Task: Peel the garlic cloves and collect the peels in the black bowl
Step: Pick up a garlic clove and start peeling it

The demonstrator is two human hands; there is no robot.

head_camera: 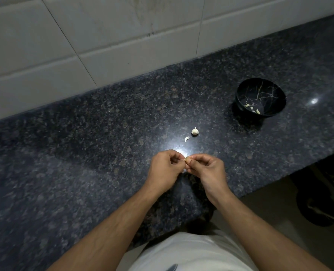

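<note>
Up close, small pale garlic clove [187, 160] pinched between left hand [164, 169] and right hand [207, 171] grips

You have two bare hands, the left hand [165, 166] and right hand [207, 169]; one round black bowl [260, 98] at two o'clock; one small white garlic bulb [194, 131]; one loose pale clove [186, 139]; one clove [187, 160] pinched between them.
</note>
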